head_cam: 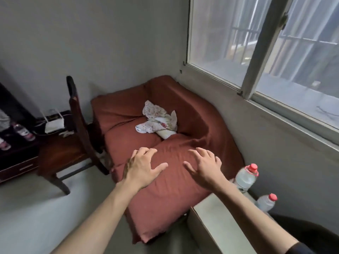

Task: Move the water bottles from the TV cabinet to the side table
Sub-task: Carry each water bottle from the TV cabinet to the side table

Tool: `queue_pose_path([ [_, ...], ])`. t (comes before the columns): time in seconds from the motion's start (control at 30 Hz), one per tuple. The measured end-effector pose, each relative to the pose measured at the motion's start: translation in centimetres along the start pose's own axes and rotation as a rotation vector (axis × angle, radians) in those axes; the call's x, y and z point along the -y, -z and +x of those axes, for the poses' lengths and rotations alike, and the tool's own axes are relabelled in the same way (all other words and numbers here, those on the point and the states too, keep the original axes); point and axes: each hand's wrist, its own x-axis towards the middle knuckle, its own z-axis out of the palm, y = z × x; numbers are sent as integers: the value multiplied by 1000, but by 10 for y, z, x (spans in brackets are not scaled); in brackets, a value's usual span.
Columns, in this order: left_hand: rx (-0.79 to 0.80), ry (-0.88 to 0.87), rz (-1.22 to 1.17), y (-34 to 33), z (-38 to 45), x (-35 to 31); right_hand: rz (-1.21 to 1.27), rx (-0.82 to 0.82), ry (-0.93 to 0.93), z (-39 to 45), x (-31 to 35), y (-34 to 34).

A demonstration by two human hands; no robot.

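Note:
Two clear water bottles with red caps stand on the pale side table (218,219) at the lower right, one nearer the seat (245,178) and one closer to me (266,202). On the dark TV cabinet (16,162) at the far left stand a bottle (24,132) and part of another bottle (4,144) at the frame edge. My left hand (143,166) and my right hand (203,166) hover with fingers spread over the red-covered seat, holding nothing.
A seat draped in rust-red cloth (165,143) fills the corner, with a crumpled floral cloth (157,121) on it. A dark wooden chair (73,136) stands between the seat and the cabinet. A white router (54,123) sits on the cabinet. A window (266,52) runs along the right wall.

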Motion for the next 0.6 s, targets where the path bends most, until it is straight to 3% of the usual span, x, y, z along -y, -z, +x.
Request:
queue_pose_path([
  [0.3, -52, 157, 75, 65, -98, 155, -42, 115, 261, -12, 180, -48],
  [0.6, -187, 445, 77, 124, -204, 294, -101, 256, 562, -37, 347, -104],
])
